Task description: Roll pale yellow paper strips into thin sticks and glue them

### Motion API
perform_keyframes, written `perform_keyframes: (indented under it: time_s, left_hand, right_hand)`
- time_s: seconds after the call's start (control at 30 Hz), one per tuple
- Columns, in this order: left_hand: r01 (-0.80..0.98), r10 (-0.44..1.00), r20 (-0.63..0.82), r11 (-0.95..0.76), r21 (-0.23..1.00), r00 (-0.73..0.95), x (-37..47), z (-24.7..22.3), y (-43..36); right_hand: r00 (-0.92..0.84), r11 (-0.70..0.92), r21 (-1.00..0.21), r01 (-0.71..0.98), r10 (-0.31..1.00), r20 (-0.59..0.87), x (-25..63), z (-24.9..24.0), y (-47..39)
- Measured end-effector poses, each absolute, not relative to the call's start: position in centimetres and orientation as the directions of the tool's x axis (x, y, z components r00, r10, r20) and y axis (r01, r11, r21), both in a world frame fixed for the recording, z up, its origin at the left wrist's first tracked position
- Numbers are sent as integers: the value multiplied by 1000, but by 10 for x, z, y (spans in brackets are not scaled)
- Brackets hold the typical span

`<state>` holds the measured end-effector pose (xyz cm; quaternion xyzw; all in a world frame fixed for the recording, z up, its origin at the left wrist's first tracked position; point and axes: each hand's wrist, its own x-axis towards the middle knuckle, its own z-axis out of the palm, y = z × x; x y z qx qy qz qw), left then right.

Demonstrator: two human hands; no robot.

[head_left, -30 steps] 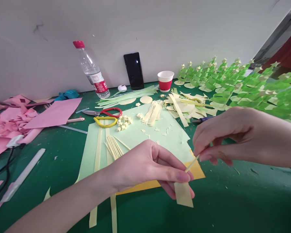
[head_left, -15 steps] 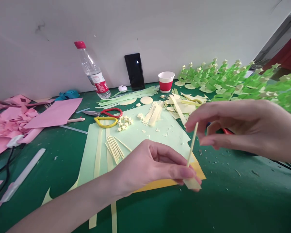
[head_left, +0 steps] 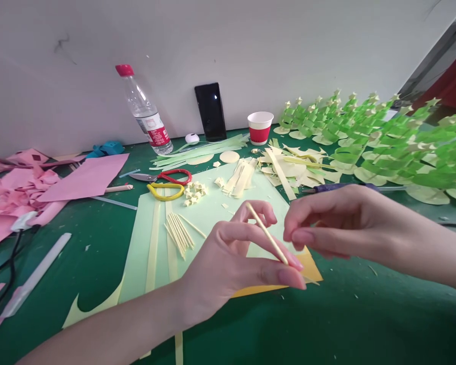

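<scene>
Between the thumb and forefinger of my left hand (head_left: pixel 235 258) is a thin pale-yellow rolled paper stick (head_left: pixel 268 234), tilted up to the left. A thin pointed paper end (head_left: pixel 312 281) pokes out past the thumb; the rest of it is hidden by the fingers. Just right of the stick, my right hand (head_left: pixel 334 225) hovers with its fingers curled in and the thumb drawn near the forefinger; no object shows in it. Beneath my left hand lies a light-green sheet (head_left: pixel 140 243), carrying several rolled paper sticks (head_left: pixel 180 233), folded paper stars (head_left: pixel 195 193) and short strips (head_left: pixel 241 178).
Scissors (head_left: pixel 165 185) lie at the sheet's far left, pink paper (head_left: pixel 85 177) beyond. A bottle (head_left: pixel 148 114), phone (head_left: pixel 212 112) and paper cup (head_left: pixel 260 128) stand by the wall. Paper scraps (head_left: pixel 289 165), a dark-handled tool (head_left: pixel 342 187) and green star-topped paper models (head_left: pixel 383 132) occupy the right.
The stick has tipped from nearly upright to leaning left, and the flap under my left thumb now shows only as a thin point. My right hand has lowered, with its fingers drawn closer together.
</scene>
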<state>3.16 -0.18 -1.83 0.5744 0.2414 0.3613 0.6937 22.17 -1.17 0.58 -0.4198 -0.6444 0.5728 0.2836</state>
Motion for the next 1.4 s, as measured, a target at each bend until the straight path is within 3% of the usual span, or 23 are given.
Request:
perform_keyframes:
  time_s: [0.17,0.33,0.43,0.57,0.77,1.1,1.4]
  left_hand:
    - [-288,745,140,73,955,652,30,-26,0]
    - [-297,715,131,111,949,687,29,-30,-1]
    - [-296,701,126,127,947,702,29,-31,0]
    - [-273,668,226,-35,961,709,25,-28,6]
    - [-198,651,304,-233,952,696,20,-8,11]
    - [-108,829,211,-181,977,517,21,-5,4]
    - [48,872,276,-322,946,404,25,-5,3]
  right_hand:
    - [-725,-222,-967,123,645,-240,217,10,-13]
    - [-777,-419,-908,4,570,-266,211,3,-13]
    - [-785,-447,-894,12,550,-285,211,-1,-13]
    - [-691,-297,-938,181,640,-336,219,-4,-17]
    - [-593,-1,-942,335,777,-211,226,-6,-20]
    - [-588,286,-856,431,808,-25,211,4,-22]
    - [-512,490,-757,432,824,241,207,3,-26]
